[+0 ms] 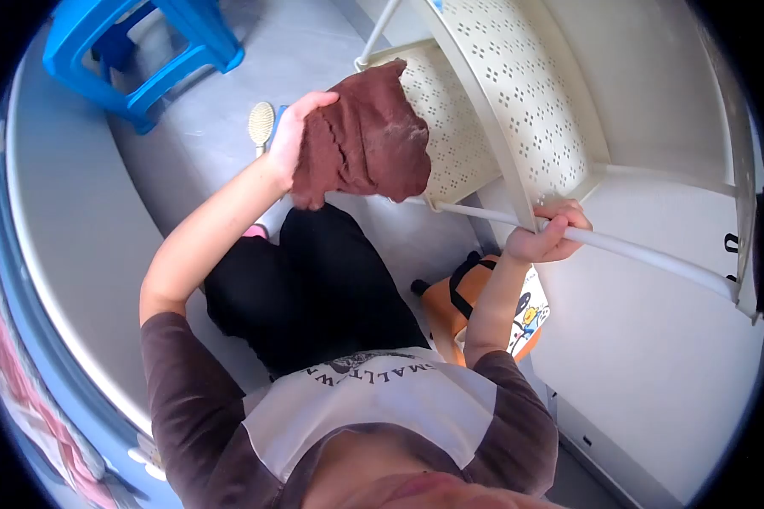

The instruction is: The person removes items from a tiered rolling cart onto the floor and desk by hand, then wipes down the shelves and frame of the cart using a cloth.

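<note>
Up and to the left of the left grip (293,136), a blue plastic stool (199,34) with splayed, glossy legs stands on a smooth gray floor (297,34). Just beside that grip, beyond the wrist, lies a hairbrush (261,125) with an oval, pale-bristled head; a shifted foot might catch it.

The left grip is clasped around the left side of a reddish-brown cloth (369,140), soft, creased and ragged-edged. Held by one side only, it could slip or snag on a rim if the fingers slacken. To its right are cream plastic shelves (526,93), punched with flower-shaped holes; whether cloth and shelves touch, I cannot tell.

Farther right, the right grip (547,233) is curled around a slim, smooth white pole (654,259), beside a shelf corner. An uneven pull there could tip the rack or pinch fingers. Below this grip sits an orange bag (450,310) with black straps and a cartoon-printed panel, where a tilting frame might knock it.
</note>
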### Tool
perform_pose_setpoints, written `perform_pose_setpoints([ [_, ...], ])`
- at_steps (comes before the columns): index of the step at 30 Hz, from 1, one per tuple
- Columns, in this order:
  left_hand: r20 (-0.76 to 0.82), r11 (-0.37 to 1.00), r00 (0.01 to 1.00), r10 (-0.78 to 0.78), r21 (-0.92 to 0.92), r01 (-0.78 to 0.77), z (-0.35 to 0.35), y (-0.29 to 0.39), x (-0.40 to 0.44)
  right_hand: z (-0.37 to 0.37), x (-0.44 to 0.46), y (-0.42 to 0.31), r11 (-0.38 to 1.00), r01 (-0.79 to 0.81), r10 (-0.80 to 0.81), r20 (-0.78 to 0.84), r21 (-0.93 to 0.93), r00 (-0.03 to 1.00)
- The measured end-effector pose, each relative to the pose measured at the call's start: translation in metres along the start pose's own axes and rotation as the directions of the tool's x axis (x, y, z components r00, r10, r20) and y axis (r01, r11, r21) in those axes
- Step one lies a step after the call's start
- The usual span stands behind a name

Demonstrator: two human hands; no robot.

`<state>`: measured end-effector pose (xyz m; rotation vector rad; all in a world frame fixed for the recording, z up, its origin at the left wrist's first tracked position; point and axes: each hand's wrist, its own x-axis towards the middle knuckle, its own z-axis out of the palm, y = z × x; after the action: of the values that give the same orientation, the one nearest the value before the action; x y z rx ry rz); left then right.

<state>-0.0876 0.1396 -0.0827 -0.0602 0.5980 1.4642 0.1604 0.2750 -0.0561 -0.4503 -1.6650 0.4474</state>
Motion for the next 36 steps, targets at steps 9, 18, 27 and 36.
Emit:
perform_pose_setpoints([
  [9,0.063,0.948,0.987,0.147,-0.293,-0.122,0.013,-0.023,-0.073,-0.01,-0.05,-0.051,0.947,-0.054,0.025,0.095,0.316,0.995],
  [18,-0.086,0.924,0.973,0.212,-0.306,-0.229,0.007,-0.059,-0.096,0.03,-0.09,-0.065,0.029,-0.975,0.259,0.941,0.219,0.219],
  [27,-0.007,0.859,0.932,0.361,-0.385,-0.336,-0.021,-0.086,-0.121,0.055,-0.142,-0.072,-0.847,-0.531,-0.086,0.994,-0.035,0.072],
  [36,-0.056,0.847,0.947,0.317,-0.432,-0.31,-0.02,-0.091,-0.119,0.077,-0.138,-0.103,-0.821,-0.571,0.081,0.985,-0.02,-0.152],
])
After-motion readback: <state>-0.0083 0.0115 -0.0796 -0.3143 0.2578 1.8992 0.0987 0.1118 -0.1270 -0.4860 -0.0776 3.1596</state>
